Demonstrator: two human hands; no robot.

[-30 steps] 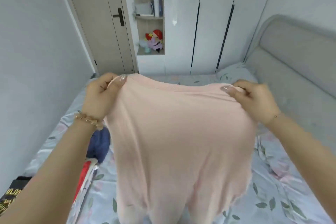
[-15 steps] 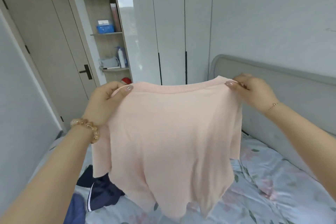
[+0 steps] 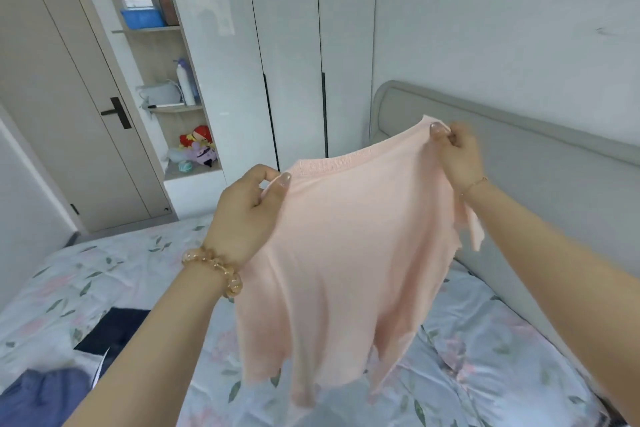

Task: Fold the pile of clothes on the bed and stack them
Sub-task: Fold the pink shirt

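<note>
You hold a pink top (image 3: 346,253) in the air above the bed (image 3: 485,357), the hem hanging free. Your left hand (image 3: 246,211) pinches one top corner; your right hand (image 3: 457,156) pinches the other, higher and closer to the headboard (image 3: 519,156). The hands are well apart, with the neckline stretched between them. A floral sheet (image 3: 114,270) covers the bed. Dark clothes (image 3: 114,329) and a blue garment (image 3: 45,395) lie on it at lower left. Behind stand a door (image 3: 69,97), an open shelf (image 3: 166,55) holding a blue box (image 3: 142,18), a bottle (image 3: 185,81) and toys (image 3: 197,147), and white wardrobes (image 3: 287,45).
</note>
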